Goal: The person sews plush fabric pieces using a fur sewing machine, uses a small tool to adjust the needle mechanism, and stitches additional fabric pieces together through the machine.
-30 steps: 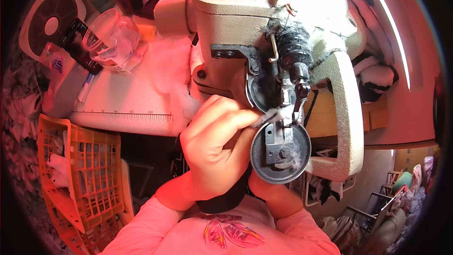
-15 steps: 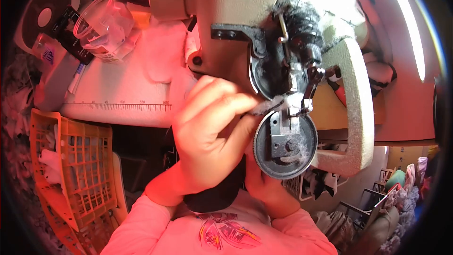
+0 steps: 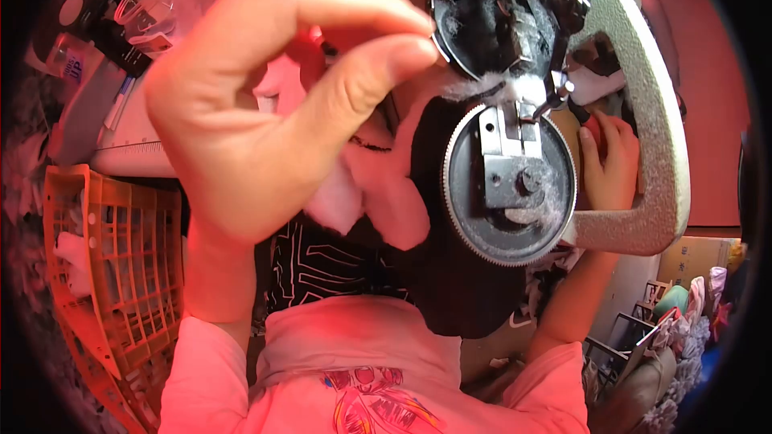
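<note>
The plush point(image 3: 462, 281), black with pale padded parts that look pink in the red light, hangs below and beside the machine point(image 3: 515, 48), partly behind its toothed wheel point(image 3: 511, 185). Its pale parts lie left of the black part, under the left hand point(image 3: 241, 128). A tuft of grey fluff point(image 3: 482, 87) sits just above the wheel (more lint clings to the wheel's face).

The left hand is raised in front of the plush, thumb and index fingertips nearly together beside the machine's curved plate; whether something thin is between them, I cannot tell. The right hand point(image 3: 615, 165) is beyond the wheel, inside the opening of the cream frame point(image 3: 655, 145), fingers bent at a red and black tool point(image 3: 591, 119); how firmly they close on it is hidden.

Under the plush is a black cloth point(image 3: 322, 265) with white lines, and nearer the body a pale shirt point(image 3: 370, 378) with a coloured print.

To the left, a clear jar point(image 3: 165, 4) stands on the table point(image 3: 137, 149) (its ruled edge shows), with a pen point(image 3: 121, 104) and a fan point(image 3: 71, 8) near it. An orange basket point(image 3: 133, 273) is below the table, with pale pieces inside. At the far right are a carton point(image 3: 696, 265) and heaped fabrics point(image 3: 675, 354).
</note>
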Demonstrator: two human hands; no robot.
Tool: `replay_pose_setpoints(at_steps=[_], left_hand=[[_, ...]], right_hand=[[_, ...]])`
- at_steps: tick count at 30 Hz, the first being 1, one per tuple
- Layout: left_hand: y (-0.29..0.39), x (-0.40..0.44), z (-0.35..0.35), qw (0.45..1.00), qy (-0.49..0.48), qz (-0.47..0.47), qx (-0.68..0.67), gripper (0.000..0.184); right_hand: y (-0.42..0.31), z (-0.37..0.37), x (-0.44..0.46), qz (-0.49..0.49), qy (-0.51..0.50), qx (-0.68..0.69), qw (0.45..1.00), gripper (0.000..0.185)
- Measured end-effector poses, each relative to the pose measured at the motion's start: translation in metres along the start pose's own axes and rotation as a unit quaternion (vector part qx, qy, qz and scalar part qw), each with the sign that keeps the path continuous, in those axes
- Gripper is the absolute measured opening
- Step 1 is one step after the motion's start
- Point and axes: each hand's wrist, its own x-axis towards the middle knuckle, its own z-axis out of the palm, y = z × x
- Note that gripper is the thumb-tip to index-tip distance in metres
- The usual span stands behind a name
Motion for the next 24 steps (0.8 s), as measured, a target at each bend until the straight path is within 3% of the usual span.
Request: replay_pose_setpoints(at_steps=[1, 3, 4, 6, 8, 11, 15, 18, 19, 20, 22, 24], left_hand=[[0.002, 0.003, 0.000, 1.000, 0.000, -0.003, -0.025, 0.015], [0.005, 0.011, 0.001, 0.997, 0.004, 0.082, 0.010, 0.017], [-0.010, 0.019, 0.011, 0.990, 0.022, 0.132, -0.046, 0.017], [-0.009, 0.019, 0.012, 0.990, 0.014, 0.134, -0.042, 0.017], [-0.008, 0.020, 0.012, 0.990, 0.001, 0.138, -0.037, 0.017], [-0.007, 0.025, 0.012, 0.989, -0.019, 0.146, -0.030, 0.017], [-0.007, 0.028, 0.011, 0.987, -0.050, 0.151, -0.022, 0.017], [-0.006, 0.030, 0.009, 0.985, -0.072, 0.154, -0.018, 0.017], [-0.005, 0.031, 0.009, 0.985, -0.080, 0.155, -0.016, 0.017], [-0.004, 0.032, 0.009, 0.984, -0.087, 0.157, -0.015, 0.017], [-0.002, 0.035, 0.008, 0.981, -0.103, 0.161, -0.012, 0.017], [-0.001, 0.038, 0.007, 0.979, -0.117, 0.166, -0.008, 0.017]], right_hand=[[0.007, 0.001, 0.000, -0.032, -0.029, -0.050, 0.998, 0.033], [0.013, 0.004, 0.000, -0.020, -0.028, -0.005, 0.999, 0.032], [0.016, 0.000, 0.000, -0.017, -0.042, -0.011, 0.999, 0.030], [0.031, -0.003, -0.002, -0.039, -0.027, 0.016, 0.999, 0.025], [-0.013, -0.034, -0.009, 0.146, -0.047, 0.266, 0.952, 0.024], [0.002, -0.079, -0.012, 0.068, -0.069, 0.154, 0.983, 0.021], [0.005, -0.131, -0.031, 0.168, -0.060, 0.268, 0.947, 0.017], [0.032, -0.166, -0.041, 0.201, -0.096, 0.304, 0.926, 0.024], [0.039, -0.168, -0.044, 0.170, -0.089, 0.317, 0.929, 0.037], [0.044, -0.168, -0.048, 0.172, -0.088, 0.318, 0.928, 0.037], [0.033, -0.161, -0.049, 0.067, -0.070, 0.375, 0.922, 0.047], [0.024, -0.157, -0.046, 0.081, -0.080, 0.408, 0.906, 0.051]])
